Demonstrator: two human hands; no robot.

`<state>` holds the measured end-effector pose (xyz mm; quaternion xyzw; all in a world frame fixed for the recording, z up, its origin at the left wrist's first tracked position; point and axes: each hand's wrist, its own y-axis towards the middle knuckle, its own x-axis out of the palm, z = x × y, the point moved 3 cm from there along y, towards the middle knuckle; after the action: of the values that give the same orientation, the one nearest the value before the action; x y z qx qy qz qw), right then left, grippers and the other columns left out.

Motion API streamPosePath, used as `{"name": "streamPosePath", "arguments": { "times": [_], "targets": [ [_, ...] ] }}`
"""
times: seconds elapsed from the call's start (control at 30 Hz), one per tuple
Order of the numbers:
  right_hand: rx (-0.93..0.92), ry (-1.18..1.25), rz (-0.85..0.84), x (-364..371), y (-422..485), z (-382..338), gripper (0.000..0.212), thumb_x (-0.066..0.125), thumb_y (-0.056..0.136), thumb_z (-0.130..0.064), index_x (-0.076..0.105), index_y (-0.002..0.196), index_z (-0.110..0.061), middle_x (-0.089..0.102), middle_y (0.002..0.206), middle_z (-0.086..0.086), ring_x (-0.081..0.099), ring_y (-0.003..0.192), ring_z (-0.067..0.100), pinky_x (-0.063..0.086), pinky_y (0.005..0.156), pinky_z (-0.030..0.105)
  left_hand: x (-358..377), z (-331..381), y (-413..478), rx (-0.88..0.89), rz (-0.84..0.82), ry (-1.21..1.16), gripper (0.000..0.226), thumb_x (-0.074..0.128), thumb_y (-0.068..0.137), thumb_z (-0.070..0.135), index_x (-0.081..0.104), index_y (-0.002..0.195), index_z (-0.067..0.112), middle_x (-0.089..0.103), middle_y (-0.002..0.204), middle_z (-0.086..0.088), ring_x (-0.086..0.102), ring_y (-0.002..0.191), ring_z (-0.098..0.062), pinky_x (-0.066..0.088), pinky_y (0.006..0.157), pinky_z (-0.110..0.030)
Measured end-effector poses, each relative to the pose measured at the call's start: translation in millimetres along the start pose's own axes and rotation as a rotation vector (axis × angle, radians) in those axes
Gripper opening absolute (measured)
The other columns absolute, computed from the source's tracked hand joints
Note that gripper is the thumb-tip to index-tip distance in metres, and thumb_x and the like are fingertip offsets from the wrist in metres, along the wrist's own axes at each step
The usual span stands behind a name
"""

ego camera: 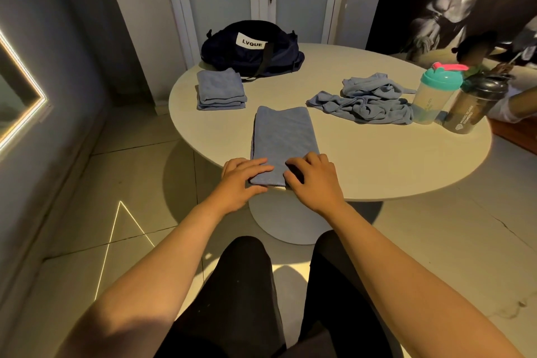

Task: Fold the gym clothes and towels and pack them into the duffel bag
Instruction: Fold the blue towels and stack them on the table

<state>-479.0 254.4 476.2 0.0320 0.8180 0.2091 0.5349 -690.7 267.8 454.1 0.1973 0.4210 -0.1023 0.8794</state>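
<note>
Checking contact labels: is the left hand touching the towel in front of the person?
Touching. The head view shows the left hand with its fingers flat on the towel, at its near left corner.
</note>
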Motion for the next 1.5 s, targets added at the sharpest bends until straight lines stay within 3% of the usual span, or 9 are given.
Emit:
{"name": "streamPosePath", "arguments": {
  "times": [0.2,0.4,0.5,0.6,0.8,0.9,1.17,1.3,1.5],
  "targets": [
    [0.043,0.292,-0.033,-10,3,1,0.027,0.052,0.098,-0.048,0.065,0.118,-0.035,0.06,0.114,-0.006,0.049,0.111,0.016,0.038,0.097,0.038,-13,5,8,-0.119,0.15,-0.228,0.032,0.072,0.091,0.021,0.071,0.123,0.026,0.059,0.115,0.0,0.049,0.101,-0.003,0.039,0.096,-0.01],
    [-0.009,0.493,-0.174,-28,13,6,0.057,0.061,0.083,-0.068,0.046,0.133,-0.044,0.058,0.128,-0.013,0.058,0.114,0.012,0.045,0.104,0.047,-23,26,30,-0.17,0.317,-0.319,0.01,0.063,0.099,0.032,0.069,0.093,0.026,0.066,0.084,0.017,0.062,0.086,-0.012,0.036,0.111,-0.031],
    [-0.019,0.522,-0.163,-36,28,12,0.052,0.071,0.088,-0.036,0.046,0.133,-0.038,0.059,0.13,-0.008,0.058,0.113,0.015,0.047,0.1,0.04,-30,28,49,-0.243,0.387,-0.426,0.018,0.065,0.097,0.035,0.07,0.1,0.019,0.07,0.092,0.003,0.065,0.091,-0.021,0.052,0.075,-0.033],
    [0.065,0.557,-0.072,-38,50,15,0.033,0.057,0.097,-0.012,0.057,0.128,-0.024,0.066,0.121,0.0,0.059,0.101,0.018,0.047,0.084,0.031,-38,27,70,-0.259,0.399,-0.45,0.019,0.064,0.097,0.041,0.067,0.106,0.025,0.071,0.1,0.005,0.065,0.094,-0.015,0.053,0.08,-0.038],
    [0.256,0.486,-0.036,-28,101,22,0.014,0.048,0.102,-0.017,0.06,0.109,-0.014,0.067,0.111,0.011,0.051,0.087,0.022,0.033,0.072,0.029,-40,24,101,-0.223,0.241,-0.56,0.04,0.063,0.098,0.018,0.052,0.136,0.025,0.055,0.127,0.01,0.055,0.105,0.006,0.045,0.071,-0.003],
    [0.298,0.494,-0.041,-18,120,28,0.024,0.046,0.104,-0.026,0.062,0.118,-0.014,0.067,0.113,0.008,0.055,0.092,0.023,0.036,0.076,0.029,-37,8,116,-0.24,0.214,-0.49,0.046,0.057,0.101,0.015,0.045,0.145,0.024,0.051,0.133,0.008,0.052,0.112,-0.005,0.042,0.071,0.0],
    [0.438,0.483,-0.054,9,164,44,0.021,0.048,0.096,-0.031,0.052,0.115,-0.022,0.066,0.107,0.006,0.061,0.09,0.028,0.052,0.076,0.041,-28,-35,164,-0.405,0.332,-0.302,0.033,0.059,0.099,0.036,0.056,0.131,0.027,0.063,0.132,-0.002,0.059,0.119,-0.026,0.051,0.095,-0.044],
    [0.433,0.502,0.096,26,159,47,0.038,0.046,0.101,-0.031,0.043,0.138,-0.023,0.065,0.124,0.007,0.064,0.103,0.032,0.053,0.082,0.044,-24,-35,177,-0.48,0.377,-0.295,0.034,0.061,0.097,0.041,0.055,0.129,0.031,0.066,0.125,-0.003,0.062,0.11,-0.03,0.053,0.09,-0.046],
    [0.356,0.436,0.17,40,154,55,0.025,0.046,0.095,-0.008,0.057,0.116,-0.019,0.048,0.107,0.008,0.052,0.093,0.029,0.048,0.076,0.038,-15,-42,165,-0.371,0.305,-0.544,0.052,0.057,0.083,0.034,0.048,0.131,0.051,0.056,0.134,0.014,0.056,0.119,-0.015,0.052,0.094,-0.04]
  ]
}}
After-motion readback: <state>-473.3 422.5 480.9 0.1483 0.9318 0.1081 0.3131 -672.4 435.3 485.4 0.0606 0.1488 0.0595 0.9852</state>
